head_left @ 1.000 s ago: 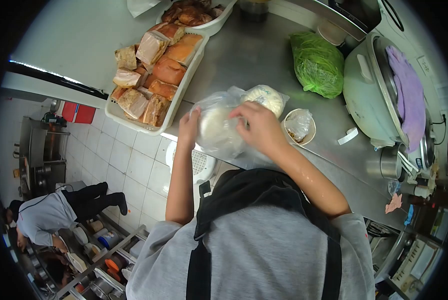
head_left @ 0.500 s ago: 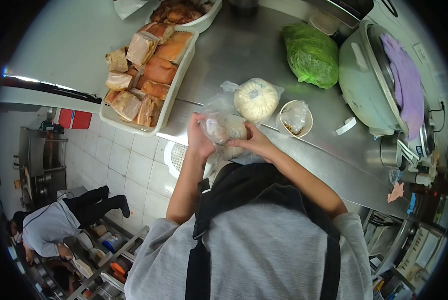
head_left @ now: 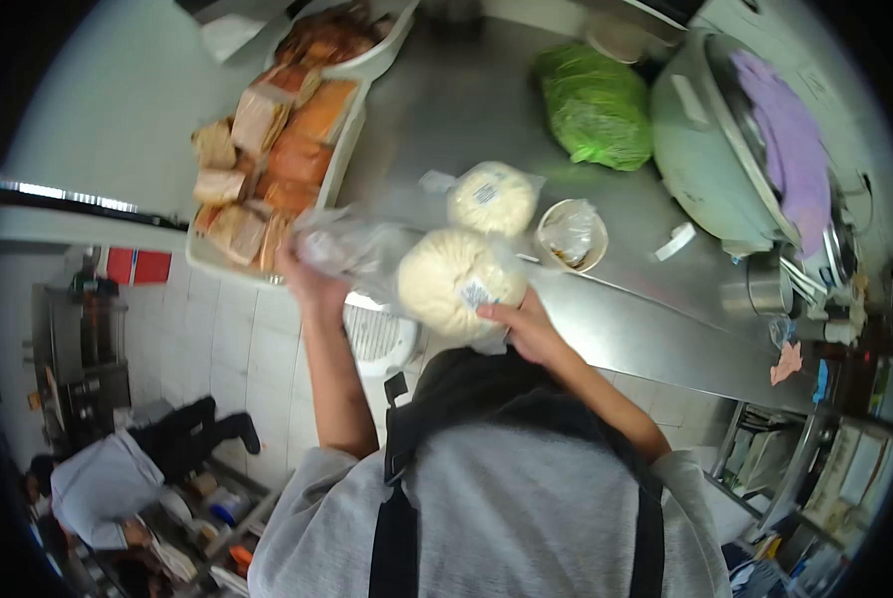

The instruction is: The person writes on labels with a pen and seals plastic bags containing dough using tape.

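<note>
At far left, a co-worker in a light top [head_left: 108, 488] is bent forward. Next, blocks of browned meat [head_left: 297, 159] are seen in a white plastic tray [head_left: 344, 159]. The left hand [head_left: 312, 284] is closed on a crumpled, clear plastic bag [head_left: 367, 249], spread toward a large, pleated, cream-white ball in clear wrap [head_left: 442, 289]. Whether bag and wrap are joined cannot be told. The ball is held near the counter's edge by the right hand [head_left: 534, 334], its thumb laid by the printed label. The step in hand is judged to be the handling of ball and bag together; for any further move, a firm hold on the ball and slack in the film would be called for. Beyond it, on the steel counter [head_left: 437, 110], are placed a second wrapped white ball [head_left: 493, 199], a paper cup containing crumpled plastic [head_left: 572, 234] and a green leafy bundle in plastic film [head_left: 596, 105].
</note>
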The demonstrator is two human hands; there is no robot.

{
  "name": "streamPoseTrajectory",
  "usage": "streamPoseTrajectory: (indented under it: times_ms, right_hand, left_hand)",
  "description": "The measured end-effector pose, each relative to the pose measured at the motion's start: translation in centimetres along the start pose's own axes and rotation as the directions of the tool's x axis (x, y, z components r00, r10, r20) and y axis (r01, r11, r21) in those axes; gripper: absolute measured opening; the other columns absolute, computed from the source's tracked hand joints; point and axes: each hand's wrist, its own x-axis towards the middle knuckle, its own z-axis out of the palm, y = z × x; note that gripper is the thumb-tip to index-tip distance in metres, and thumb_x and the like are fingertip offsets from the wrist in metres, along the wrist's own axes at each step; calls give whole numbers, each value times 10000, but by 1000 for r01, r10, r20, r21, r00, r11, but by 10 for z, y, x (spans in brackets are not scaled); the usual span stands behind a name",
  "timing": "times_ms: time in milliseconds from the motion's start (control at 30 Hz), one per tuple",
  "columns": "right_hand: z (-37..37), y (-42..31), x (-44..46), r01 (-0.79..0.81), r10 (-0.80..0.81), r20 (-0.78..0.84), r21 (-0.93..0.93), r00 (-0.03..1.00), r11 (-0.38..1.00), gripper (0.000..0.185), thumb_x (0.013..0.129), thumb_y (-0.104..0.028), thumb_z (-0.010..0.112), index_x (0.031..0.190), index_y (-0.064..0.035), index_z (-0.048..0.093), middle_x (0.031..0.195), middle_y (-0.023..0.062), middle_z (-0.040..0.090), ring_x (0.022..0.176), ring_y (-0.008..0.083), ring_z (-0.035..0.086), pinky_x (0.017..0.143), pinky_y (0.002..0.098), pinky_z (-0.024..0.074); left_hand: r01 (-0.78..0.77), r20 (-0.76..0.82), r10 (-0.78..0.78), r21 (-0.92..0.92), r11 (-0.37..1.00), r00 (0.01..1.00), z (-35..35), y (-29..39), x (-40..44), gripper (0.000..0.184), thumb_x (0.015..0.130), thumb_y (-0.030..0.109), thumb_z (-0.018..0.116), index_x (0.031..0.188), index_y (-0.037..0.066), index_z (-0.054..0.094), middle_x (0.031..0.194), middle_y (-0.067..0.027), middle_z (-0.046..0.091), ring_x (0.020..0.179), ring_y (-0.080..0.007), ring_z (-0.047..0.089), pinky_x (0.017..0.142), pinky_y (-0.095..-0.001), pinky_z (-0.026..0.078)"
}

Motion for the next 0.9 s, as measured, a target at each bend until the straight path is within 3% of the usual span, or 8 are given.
streamPoseTrajectory:
  times_ms: [167, 200, 233, 333, 467, 667, 800, 900]
  right_hand:
    - [-16, 6, 12, 107, -129, -88, -219, 988, 970, 711, 766, -181, 781, 1352, -10, 417, 1229, 119, 589, 1128, 260, 574, 946, 387, 491]
    - [-39, 30, 32, 406, -414, 134, -604, 900, 686, 837, 699, -263, 834, 1359, -2, 392, 1267, 154, 545, 1163, 300, 531, 996, 405, 437]
    - [-44, 56, 37, 260, -576, -17, -881, 817, 395, 937, 640, -308, 857, 1375, -8, 360, 1315, 201, 475, 1210, 349, 467, 1049, 425, 367]
    - [-19, 18, -25, 121, -643, -6, -981, 766, 154, 1013, 635, -292, 843, 1445, -70, 277, 1329, 225, 434, 1213, 377, 451, 1036, 431, 378]
    - [-31, -4, -139, 285, -437, -152, -564, 887, 775, 981, 769, -207, 778, 1517, -138, 146, 1425, 214, 389, 1234, 308, 482, 1005, 373, 421]
    - [-37, 49, -325, 757, -654, -542, -48, 528, 652, 820, 862, -23, 647, 1515, -161, 172, 1363, 128, 469, 1182, 222, 521, 979, 378, 448]
    - [-36, 91, -427, 893, -559, -802, -76, 209, 443, 782, 850, -2, 644, 1494, -130, 219, 1335, 103, 475, 1161, 192, 530, 964, 375, 458]
    - [-32, 108, -475, 889, -532, -845, -206, 50, 410, 778, 841, 20, 631, 1487, -112, 219, 1387, 97, 421, 1142, 191, 535, 964, 387, 460]
  left_hand:
    - [-280, -56, 297, 204, 938, 953, 38, 29, -22, 657, 898, 510, 476, 1387, 78, 398, 1379, -134, 449, 1266, -335, 438, 1039, -528, 372]
    - [-398, 22, 406, 252, 882, 913, 41, 26, -20, 629, 912, 473, 475, 1388, 69, 395, 1376, -125, 456, 1258, -320, 454, 1037, -506, 383]
    - [-359, 155, 335, 169, 918, 929, 62, 23, -33, 605, 919, 431, 474, 1388, 57, 391, 1360, -114, 481, 1241, -306, 475, 1026, -489, 399]
    - [-263, 444, 177, 141, 954, 879, 140, -21, -87, 565, 882, 396, 493, 1332, 56, 470, 1287, -125, 557, 1178, -285, 533, 1010, -454, 416]
    - [308, 698, -457, 340, 889, 551, 180, -86, -152, 512, 828, 361, 545, 1226, 41, 558, 1157, -138, 621, 1036, -315, 598, 942, -499, 467]
    - [551, 529, -822, 631, 546, 209, 201, -217, -296, 265, 750, 100, 641, 1001, 102, 553, 1023, -84, 621, 957, -282, 611, 882, -447, 497]
    - [-106, 675, -737, 731, 674, -29, 165, -302, -339, 181, 725, -58, 601, 809, 88, 535, 824, -34, 568, 774, -207, 572, 782, -375, 456]
    - [-694, 801, -522, 197, 693, -293, 156, -335, -398, 187, 630, -61, 634, 613, 46, 481, 672, -56, 501, 694, -216, 537, 688, -309, 400]
